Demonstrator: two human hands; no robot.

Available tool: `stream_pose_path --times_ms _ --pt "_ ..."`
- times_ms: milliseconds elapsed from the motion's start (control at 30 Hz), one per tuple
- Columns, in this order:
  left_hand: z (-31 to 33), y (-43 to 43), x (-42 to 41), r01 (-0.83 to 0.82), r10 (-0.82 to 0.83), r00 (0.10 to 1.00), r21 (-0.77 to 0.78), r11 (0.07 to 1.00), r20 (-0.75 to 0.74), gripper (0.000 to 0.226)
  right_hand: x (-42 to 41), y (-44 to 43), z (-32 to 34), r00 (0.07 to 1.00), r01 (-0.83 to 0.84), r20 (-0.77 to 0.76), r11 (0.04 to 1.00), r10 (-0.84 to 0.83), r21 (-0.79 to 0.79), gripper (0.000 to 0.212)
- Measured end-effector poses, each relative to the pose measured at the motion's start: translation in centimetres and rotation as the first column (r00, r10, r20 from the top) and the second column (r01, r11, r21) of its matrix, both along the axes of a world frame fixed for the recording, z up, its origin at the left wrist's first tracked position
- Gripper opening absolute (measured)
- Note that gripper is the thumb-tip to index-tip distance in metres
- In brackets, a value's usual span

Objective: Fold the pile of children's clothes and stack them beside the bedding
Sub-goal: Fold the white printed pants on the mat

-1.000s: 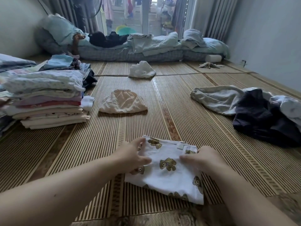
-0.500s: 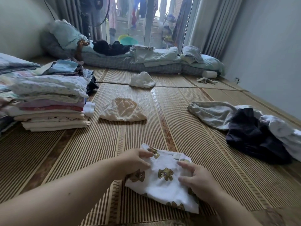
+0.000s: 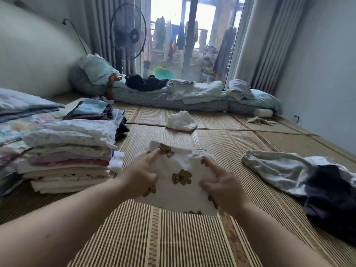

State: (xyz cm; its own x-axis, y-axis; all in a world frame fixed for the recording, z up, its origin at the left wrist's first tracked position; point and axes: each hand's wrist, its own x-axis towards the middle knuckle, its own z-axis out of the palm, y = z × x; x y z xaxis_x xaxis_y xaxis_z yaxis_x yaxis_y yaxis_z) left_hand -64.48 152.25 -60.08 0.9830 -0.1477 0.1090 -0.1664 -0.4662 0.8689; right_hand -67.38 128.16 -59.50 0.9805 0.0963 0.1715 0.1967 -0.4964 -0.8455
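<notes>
Finding: my left hand [image 3: 139,178] and right hand [image 3: 224,186] each grip a side edge of the folded bear-print garment [image 3: 181,170], forefingers laid flat on top. It appears raised just off the mat [image 3: 173,237], right of the folded stack [image 3: 71,160]. Recommendation: keep it level so the folds hold, set it squarely on the stack with edges aligned, and press it flat. Unfolded clothes [image 3: 289,170] lie to my right.

Head view. I read the folded garment [image 3: 179,195] as white with brown bear prints. Mat [image 3: 154,237]: straw yellow with dark stripes. Stack [image 3: 71,162] at the mat's left edge: cream, white and pink, one coral layer, pale speckled top. At the right edge I see a navy garment [image 3: 331,195] and a grey-white garment [image 3: 273,166]. Bedding [image 3: 202,92]: pale blue on grey check.
</notes>
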Motion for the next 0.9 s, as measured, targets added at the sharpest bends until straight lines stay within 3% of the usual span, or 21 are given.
stream_pose_path --times_ms 133,200,333,433,500,600,700,767,900 --pt "0.2 2.7 7.1 -0.143 0.122 0.984 0.164 0.976 0.131 0.081 9.6 3.6 0.4 0.998 -0.059 0.03 0.998 0.059 -0.022 0.071" --pt "-0.8 3.5 10.1 -0.187 0.169 0.979 0.184 0.965 0.112 0.082 13.6 5.1 -0.2 0.997 -0.071 0.021 0.996 0.072 -0.057 0.071" --pt "-3.9 3.7 14.7 -0.264 0.253 0.964 0.373 0.889 0.079 0.079 19.9 6.4 -3.7 0.998 -0.043 -0.043 0.987 0.037 -0.157 0.068" --pt "-7.2 3.5 16.9 -0.229 0.289 0.957 0.591 0.773 -0.006 0.073 22.6 6.7 -7.0 0.992 -0.082 -0.119 0.954 0.049 -0.288 0.059" --pt "-9.2 3.4 17.8 -0.183 0.289 0.957 0.698 0.692 -0.035 0.068 23.6 6.8 -8.9 0.985 -0.103 -0.17 0.886 0.028 -0.452 0.078" --pt "-10.5 3.2 17.9 -0.117 0.293 0.946 0.692 0.713 -0.141 0.087 23.9 6.6 -10.1 0.973 -0.1 -0.227 0.788 -0.052 -0.608 0.105" --pt "-10.1 2.8 16.7 -0.087 0.272 0.95 0.705 0.704 -0.154 0.105 23.0 6.2 -9.7 0.979 -0.087 -0.197 0.788 -0.044 -0.609 0.108" --pt "-9.2 2.0 15.3 -0.099 0.23 0.968 0.692 0.715 -0.099 0.104 21.6 6.0 -8.9 0.991 -0.049 -0.125 0.778 -0.039 -0.626 0.104" --pt "-5.9 -1.7 10.9 -0.062 -0.004 0.996 0.718 0.693 0.09 0.096 15.5 4.1 -6.1 0.998 0.054 0.046 0.762 -0.032 -0.646 0.101"
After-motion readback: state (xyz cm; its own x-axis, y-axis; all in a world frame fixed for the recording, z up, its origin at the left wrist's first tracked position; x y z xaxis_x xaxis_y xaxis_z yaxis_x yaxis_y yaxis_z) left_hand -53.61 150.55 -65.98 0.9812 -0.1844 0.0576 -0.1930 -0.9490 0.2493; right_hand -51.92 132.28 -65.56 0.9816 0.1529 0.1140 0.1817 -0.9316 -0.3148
